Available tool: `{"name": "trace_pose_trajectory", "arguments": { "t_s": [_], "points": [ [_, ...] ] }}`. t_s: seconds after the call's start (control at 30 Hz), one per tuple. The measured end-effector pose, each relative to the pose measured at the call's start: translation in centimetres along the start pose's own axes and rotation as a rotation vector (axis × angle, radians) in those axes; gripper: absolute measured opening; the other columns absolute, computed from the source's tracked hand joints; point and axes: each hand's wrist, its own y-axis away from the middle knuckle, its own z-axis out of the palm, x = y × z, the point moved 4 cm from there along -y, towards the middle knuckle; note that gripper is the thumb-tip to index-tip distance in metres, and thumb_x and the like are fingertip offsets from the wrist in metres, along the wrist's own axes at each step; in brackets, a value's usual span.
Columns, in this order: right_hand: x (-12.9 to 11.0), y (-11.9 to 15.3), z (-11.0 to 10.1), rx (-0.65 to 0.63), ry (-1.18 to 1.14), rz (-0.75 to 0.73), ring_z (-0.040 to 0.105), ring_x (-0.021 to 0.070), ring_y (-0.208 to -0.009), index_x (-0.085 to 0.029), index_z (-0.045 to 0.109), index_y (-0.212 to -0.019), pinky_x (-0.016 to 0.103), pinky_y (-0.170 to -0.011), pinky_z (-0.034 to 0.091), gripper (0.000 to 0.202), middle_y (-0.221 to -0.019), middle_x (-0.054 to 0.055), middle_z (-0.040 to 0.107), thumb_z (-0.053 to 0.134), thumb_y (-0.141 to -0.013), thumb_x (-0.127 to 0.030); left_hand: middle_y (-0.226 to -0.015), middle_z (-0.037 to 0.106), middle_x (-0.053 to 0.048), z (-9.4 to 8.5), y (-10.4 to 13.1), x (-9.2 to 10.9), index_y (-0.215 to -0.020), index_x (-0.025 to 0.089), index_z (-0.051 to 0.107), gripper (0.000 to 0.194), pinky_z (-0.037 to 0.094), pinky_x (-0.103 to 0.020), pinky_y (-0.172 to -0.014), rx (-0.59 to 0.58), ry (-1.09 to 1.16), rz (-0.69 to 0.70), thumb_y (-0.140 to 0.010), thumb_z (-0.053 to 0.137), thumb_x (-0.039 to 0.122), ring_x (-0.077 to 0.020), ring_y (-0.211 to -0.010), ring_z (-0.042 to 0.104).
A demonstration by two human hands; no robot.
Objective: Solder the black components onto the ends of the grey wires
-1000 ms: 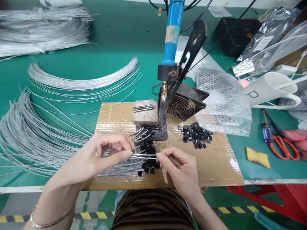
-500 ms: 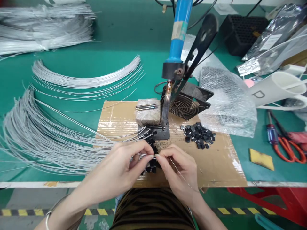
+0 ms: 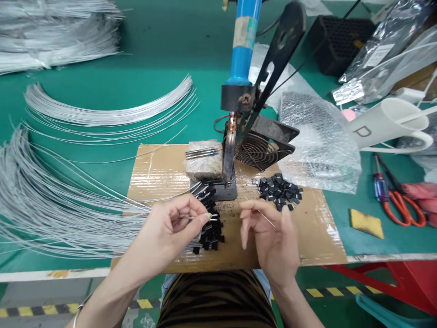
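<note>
Bundles [image 3: 58,38] stacked top left on the green worktop [image 3: 164,50], a curved white sheaf [image 3: 109,114] just below. Then a great sweep of grey wires [image 3: 75,205], running right onto cardboard [image 3: 310,241]. Now the left hand [image 3: 177,223]: fingers narrow, pinching two fine wires [image 3: 214,219], silvery ends poking out rightward above a cluster of black connectors [image 3: 211,237]. Behind, a block [image 3: 205,168] topped with metal rods [image 3: 202,153], then the blue iron [image 3: 241,59], tip down, and a tilted fan [image 3: 262,146]. Over to the right hand [image 3: 271,232]: thumb wide of the fingers, thin strand [image 3: 268,220] slanting across, how firmly gripped impossible to tell. Just beyond, loose black pieces [image 3: 280,189]; farther right, bubble wrap [image 3: 316,141], sponge [image 3: 367,223], screwdriver [image 3: 380,187], mug [image 3: 375,125], orange-handled scissors [image 3: 396,202].
</note>
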Motion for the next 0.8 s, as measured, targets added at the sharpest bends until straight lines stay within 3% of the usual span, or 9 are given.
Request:
{"name": "trace_pose_trajectory", "arguments": {
  "t_s": [0.1,0.27,0.43,0.57,0.63,0.7,0.77,0.8],
  "points": [
    [0.5,0.2,0.5,-0.028,-0.001,0.085,0.06,0.0123,-0.055,-0.019,0.084,-0.097,0.023,-0.044,0.052,0.062,-0.077,0.005,0.066,0.035,-0.11,-0.054,-0.067,0.056,0.002,0.0,0.0,-0.3,-0.082,0.017,0.065,0.024,0.032,-0.021,-0.052,0.012,-0.029,-0.015,-0.092,0.068,0.039,-0.0095,-0.058,0.044],
    [0.9,0.5,2.2,-0.11,0.075,0.141,0.062,0.007,-0.051,-0.022,0.085,-0.101,0.017,-0.045,0.054,0.028,-0.079,0.001,0.067,0.063,-0.103,-0.04,-0.069,0.061,0.001,0.1,0.5,-0.5,-0.086,0.019,0.066,0.021,0.036,-0.022,-0.052,0.076,-0.058,0.018,-0.095,0.067,0.038,-0.0108,-0.06,0.051],
    [1.5,0.6,3.2,-0.159,-0.051,0.214,0.064,0.0061,-0.048,-0.024,0.086,-0.101,0.015,-0.045,0.055,0.015,-0.079,0.001,0.073,0.075,-0.097,-0.033,-0.071,0.068,-0.001,0.1,0.9,-0.1,-0.087,0.02,0.069,0.016,0.043,-0.023,-0.053,0.153,-0.132,0.092,-0.095,0.068,0.034,-0.014,-0.062,0.061],
    [2.0,0.4,3.3,-0.184,-0.15,0.272,0.065,0.0072,-0.047,-0.023,0.085,-0.102,0.015,-0.044,0.056,0.015,-0.076,0.0,0.074,0.077,-0.095,-0.033,-0.071,0.068,0.0,0.5,1.5,0.5,-0.088,0.022,0.068,0.015,0.044,-0.024,-0.052,0.171,-0.222,0.146,-0.099,0.063,0.032,-0.0141,-0.06,0.06],
    [2.1,0.2,3.4,-0.2,-0.168,0.303,0.064,0.0075,-0.047,-0.023,0.085,-0.102,0.016,-0.043,0.056,0.016,-0.075,0.001,0.074,0.078,-0.094,-0.035,-0.068,0.065,0.002,0.9,2.2,0.9,-0.089,0.024,0.066,0.012,0.043,-0.026,-0.052,0.278,-0.332,0.195,-0.099,0.062,0.029,-0.0132,-0.054,0.054],
    [2.1,0.1,3.4,-0.208,-0.164,0.31,0.063,0.0074,-0.047,-0.023,0.085,-0.102,0.016,-0.044,0.055,0.017,-0.076,0.001,0.074,0.078,-0.094,-0.035,-0.067,0.064,0.003,1.2,3.2,1.4,-0.092,0.026,0.065,0.006,0.046,-0.028,-0.057,0.522,-0.509,0.273,-0.094,0.068,0.022,-0.0141,-0.054,0.052],
    [2.0,0.0,3.2,-0.195,-0.149,0.283,0.064,0.0079,-0.05,-0.023,0.085,-0.104,0.017,-0.045,0.056,0.02,-0.079,0.002,0.074,0.075,-0.096,-0.037,-0.069,0.065,0.003,1.7,4.1,1.6,-0.096,0.027,0.064,0.019,0.05,-0.032,-0.068,0.73,-0.648,0.337,-0.087,0.074,0.013,-0.0166,-0.062,0.059],
    [1.9,0.0,3.0,-0.181,-0.137,0.257,0.064,0.0088,-0.053,-0.023,0.085,-0.105,0.018,-0.046,0.056,0.022,-0.081,0.003,0.073,0.072,-0.098,-0.039,-0.069,0.065,0.003,1.9,4.3,1.4,-0.097,0.027,0.064,0.021,0.05,-0.032,-0.07,0.756,-0.652,0.335,-0.086,0.075,0.012,-0.0173,-0.064,0.062]
  ]
}}
